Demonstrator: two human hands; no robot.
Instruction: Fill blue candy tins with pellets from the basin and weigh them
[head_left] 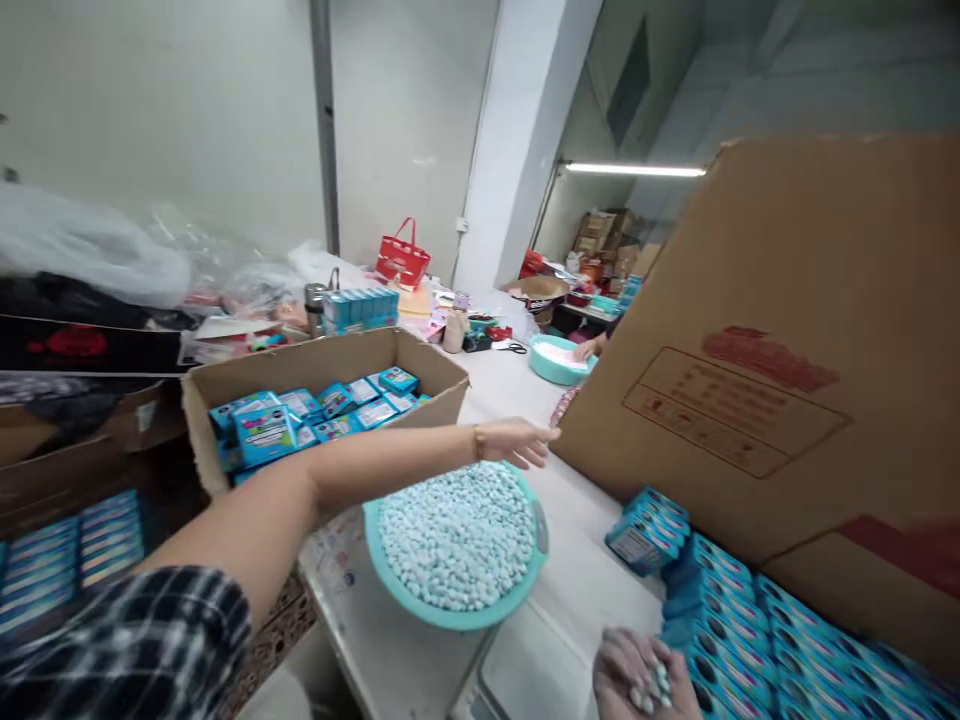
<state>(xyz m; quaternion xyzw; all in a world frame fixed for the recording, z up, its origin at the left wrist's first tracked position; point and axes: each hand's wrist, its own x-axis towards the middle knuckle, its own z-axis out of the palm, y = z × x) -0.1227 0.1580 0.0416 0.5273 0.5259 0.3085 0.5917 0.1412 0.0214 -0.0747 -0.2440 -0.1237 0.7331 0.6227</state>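
My left hand (516,441) reaches forward over the far rim of a teal bowl (450,612), fingers stretched out and empty, close to the big cardboard flap (757,330) on the right. The bowl is heaped with small pale blue candies (457,535). At the bottom edge, my right hand (643,677) is cupped palm up around a few of the same candies. It sits beside rows of small blue packets (720,610) stacked under the flap.
An open carton (322,370) with loose blue packets stands at the left. More blue packets (67,555) lie lower left. Farther back are a second teal bowl (556,358) with another person's hand (589,348), a red basket (403,260) and plastic bags (90,250).
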